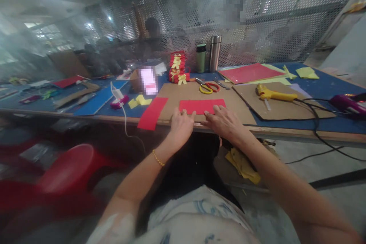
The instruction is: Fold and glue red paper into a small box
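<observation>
A red paper strip (197,106) lies lengthwise on a brown cardboard sheet (168,93) in front of me. My left hand (182,125) has its curled fingers at the strip's near left edge, gripping it there. At the near right edge, my right hand (225,122) holds the same strip with fingers bent over it and thumb pointing inward. The undersides of the fingertips are hidden. Another red paper piece (153,114) overlaps the cardboard on the left and sticks out past the table's front edge.
Behind the cardboard are scissors (206,88), red decorations with yellow bows (176,69), a green cup (201,59) and a steel flask (215,54). A yellow glue gun (276,94) with a black cord lies right. A purple-and-white plug block (119,101) sits left. A red stool (70,167) stands below.
</observation>
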Demonstrator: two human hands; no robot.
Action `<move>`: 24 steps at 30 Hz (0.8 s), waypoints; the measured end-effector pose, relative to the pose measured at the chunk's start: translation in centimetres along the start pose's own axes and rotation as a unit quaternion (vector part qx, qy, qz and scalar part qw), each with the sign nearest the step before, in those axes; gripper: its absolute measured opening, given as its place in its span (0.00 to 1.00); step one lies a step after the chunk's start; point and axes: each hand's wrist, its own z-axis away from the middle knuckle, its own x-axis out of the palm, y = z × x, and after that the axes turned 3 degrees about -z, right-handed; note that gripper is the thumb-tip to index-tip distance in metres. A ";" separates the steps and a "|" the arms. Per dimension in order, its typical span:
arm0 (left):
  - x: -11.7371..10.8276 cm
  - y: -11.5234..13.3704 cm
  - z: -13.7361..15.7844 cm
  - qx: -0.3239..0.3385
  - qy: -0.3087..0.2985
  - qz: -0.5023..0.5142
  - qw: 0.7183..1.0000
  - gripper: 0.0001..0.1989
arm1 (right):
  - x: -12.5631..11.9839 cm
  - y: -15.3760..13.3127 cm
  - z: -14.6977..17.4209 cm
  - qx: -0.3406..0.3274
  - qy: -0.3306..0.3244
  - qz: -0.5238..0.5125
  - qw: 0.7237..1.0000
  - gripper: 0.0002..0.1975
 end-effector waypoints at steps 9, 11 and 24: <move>0.2 0.3 -0.7 0.033 -0.043 -0.010 0.998 0.30 | -0.4 -0.2 0.0 0.011 -0.011 -0.008 1.000 0.25; -0.2 0.3 -0.9 0.036 -0.045 -0.006 0.998 0.30 | -0.6 0.0 0.2 0.014 -0.010 -0.013 1.000 0.25; -0.4 0.4 -1.2 0.031 -0.056 0.000 0.998 0.31 | -1.0 2.5 1.8 0.022 -0.032 -0.021 0.999 0.21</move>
